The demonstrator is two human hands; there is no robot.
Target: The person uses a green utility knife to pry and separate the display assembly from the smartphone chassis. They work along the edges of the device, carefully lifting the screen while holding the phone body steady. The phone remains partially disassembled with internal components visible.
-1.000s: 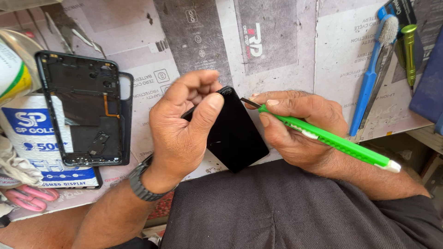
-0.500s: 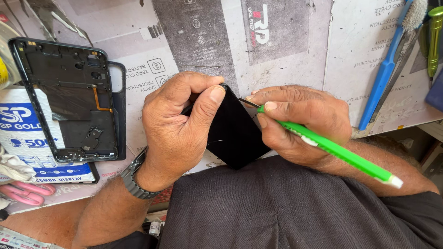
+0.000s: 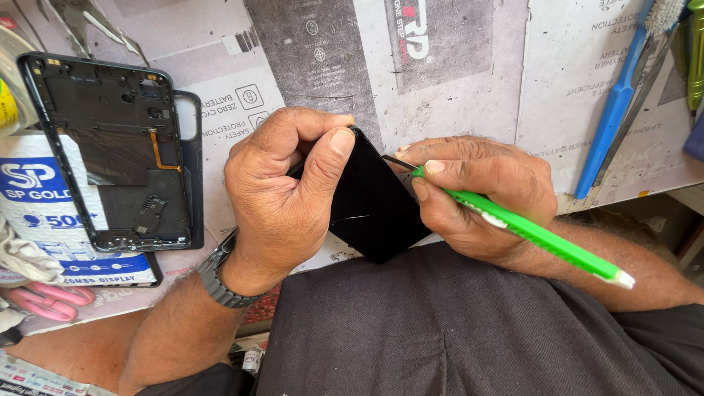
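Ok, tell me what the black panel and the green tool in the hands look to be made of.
Black panel: looks like glass or glossy plastic, smooth and flat, with a faint sheen; which one is unclear. Green tool: the handle looks like matte moulded plastic with a pale end, and its thin dark blade looks like metal. The left hand holds the panel; the right hand holds the tool.

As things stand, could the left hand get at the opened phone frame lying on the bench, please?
Probably not at once: the left hand is gripping the black panel. The phone frame lies uncovered just beside it, so the path itself looks free.
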